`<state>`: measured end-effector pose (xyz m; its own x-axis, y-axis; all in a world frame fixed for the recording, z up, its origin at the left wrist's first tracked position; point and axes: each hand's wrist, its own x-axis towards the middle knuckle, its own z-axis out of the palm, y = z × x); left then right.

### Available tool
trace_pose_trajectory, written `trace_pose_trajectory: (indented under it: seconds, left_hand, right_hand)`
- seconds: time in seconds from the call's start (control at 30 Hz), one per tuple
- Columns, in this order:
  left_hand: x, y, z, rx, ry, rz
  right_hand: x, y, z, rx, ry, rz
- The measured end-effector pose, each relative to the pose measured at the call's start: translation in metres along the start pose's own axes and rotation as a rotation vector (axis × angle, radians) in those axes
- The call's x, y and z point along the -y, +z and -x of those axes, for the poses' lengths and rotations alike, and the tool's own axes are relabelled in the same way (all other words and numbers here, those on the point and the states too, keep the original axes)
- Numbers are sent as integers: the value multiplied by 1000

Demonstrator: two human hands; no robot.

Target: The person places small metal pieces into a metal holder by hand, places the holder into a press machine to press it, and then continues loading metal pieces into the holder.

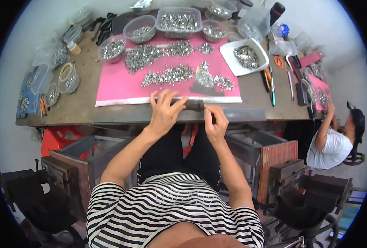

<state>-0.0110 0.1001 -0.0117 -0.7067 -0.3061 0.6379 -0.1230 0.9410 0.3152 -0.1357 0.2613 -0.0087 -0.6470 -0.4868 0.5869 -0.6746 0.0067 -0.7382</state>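
At the front edge of the bench, a dark, bar-shaped tool [194,106] lies across between my hands. My left hand [163,112] is bent over its left part, fingers somewhat apart and curled onto it. Beside its right end, my right hand [216,124] is closed in a pinch; what is between the fingertips is too small to make out. Just beyond, a pink mat [121,84] with a pale front strip carries loose heaps of small shiny metal parts [167,76]. A flat grey piece [206,91] lies near the heap on the right.
Clear plastic tubs [178,20] of metal parts line the back, with a white tray [229,56] at right. Pliers [272,89] and orange-handled scissors [278,62] lie beyond it. Vises [284,180] flank me below the bench. Another person [334,142] works at far right.
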Motion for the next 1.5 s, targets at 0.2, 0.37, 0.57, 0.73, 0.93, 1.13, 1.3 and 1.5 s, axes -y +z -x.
trace_pose_trajectory:
  seconds: [0.2,0.37,0.57,0.73,0.93,1.13,1.3,1.5]
  left_hand:
    - [-17,0,10,-27,-51,71]
    - [-14,9,10,-53,-39,62]
    - [-14,7,9,-38,-33,89]
    - [-13,5,8,-57,-38,87]
    - [-15,4,6,-44,-44,97]
    - [-14,7,14,-66,-56,106]
    - [-16,4,9,-51,-69,111]
    - [-12,7,8,-80,-72,123]
  right_hand:
    - [-6,-14,-14,132,-126,101]
    - [-45,2,-106,78,-90,165]
    - [-126,44,-194,112,-37,353]
    - [-136,57,-201,217,29,528]
    - [-135,44,-204,244,-20,503]
    - [-65,10,-170,371,47,288]
    - [-6,-19,-102,477,-32,139]
    - [-5,-34,-60,347,-5,238]
